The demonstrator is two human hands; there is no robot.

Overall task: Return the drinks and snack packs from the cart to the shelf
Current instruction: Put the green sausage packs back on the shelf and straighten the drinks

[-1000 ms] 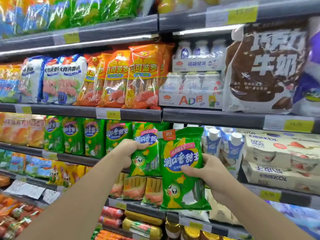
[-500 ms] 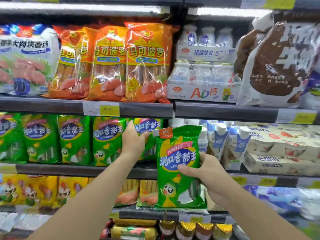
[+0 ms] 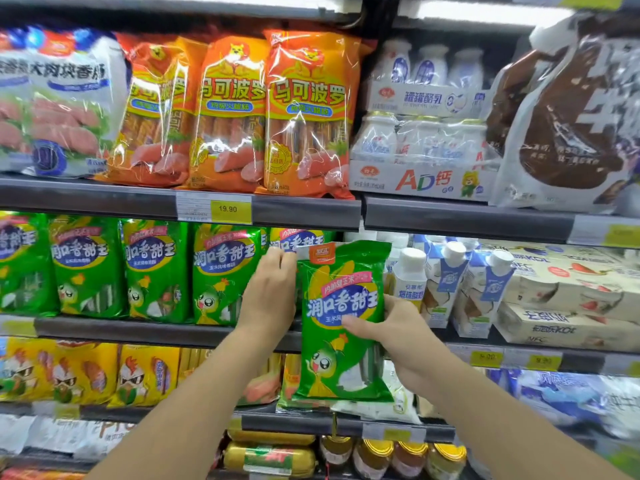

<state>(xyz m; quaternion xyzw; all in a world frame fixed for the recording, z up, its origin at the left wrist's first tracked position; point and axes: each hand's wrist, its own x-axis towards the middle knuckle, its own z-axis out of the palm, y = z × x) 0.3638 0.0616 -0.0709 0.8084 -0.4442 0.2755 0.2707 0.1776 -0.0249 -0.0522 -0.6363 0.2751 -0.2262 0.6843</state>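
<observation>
Head view: your right hand [image 3: 398, 337] has its grip closed on a green corn sausage pack [image 3: 343, 320], thumb across the front, pack upright at frame centre, in front of the middle shelf [image 3: 138, 329] edge. Your left hand [image 3: 268, 289] reaches into the shelved green packs [image 3: 221, 271] just left of it, fingers fairly straight against a pack there, gripping nothing. Orange sausage packs [image 3: 304, 112] sit upper centre, white yogurt bottles [image 3: 408, 278] just right of the held pack.
</observation>
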